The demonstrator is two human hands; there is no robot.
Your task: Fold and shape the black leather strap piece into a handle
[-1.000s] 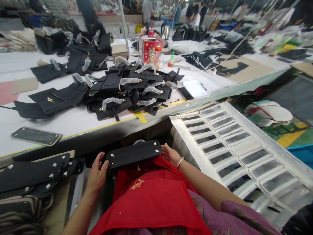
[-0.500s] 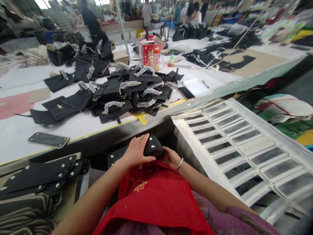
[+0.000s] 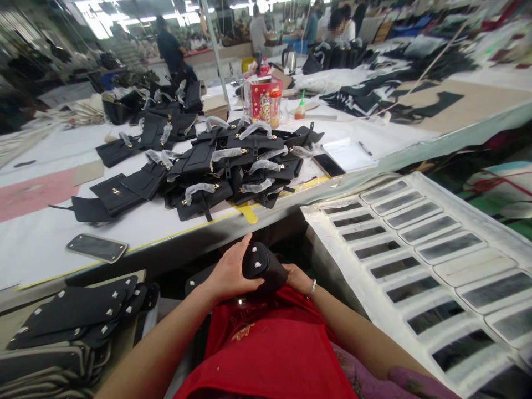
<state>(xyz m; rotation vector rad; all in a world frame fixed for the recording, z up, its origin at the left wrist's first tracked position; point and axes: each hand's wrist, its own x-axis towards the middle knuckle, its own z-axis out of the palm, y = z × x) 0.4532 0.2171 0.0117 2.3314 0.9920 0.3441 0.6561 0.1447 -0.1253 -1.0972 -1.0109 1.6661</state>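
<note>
On my lap, over a red cloth [image 3: 270,343], lies a black leather panel [image 3: 262,265] with small silver studs. Its right end is folded up and over. My left hand [image 3: 229,272] presses on that folded end, fingers curled around it. My right hand [image 3: 298,277], with a silver bracelet at the wrist, holds the panel from the right, its fingers mostly hidden under the leather. The panel's left end [image 3: 195,281] pokes out dark below my left hand.
A stack of studded black panels [image 3: 78,310] lies at my left. The white table [image 3: 50,244] ahead holds a pile of black bag parts [image 3: 233,160], a flat panel [image 3: 96,247], a phone [image 3: 328,164] and a notepad [image 3: 348,153]. A white rack of panels [image 3: 415,244] stands at right. People work at the back.
A second ago the panel lay flat across my lap with a hand at each end. My left hand moved right and folded the panel over; both hands now grip the folded end.
</note>
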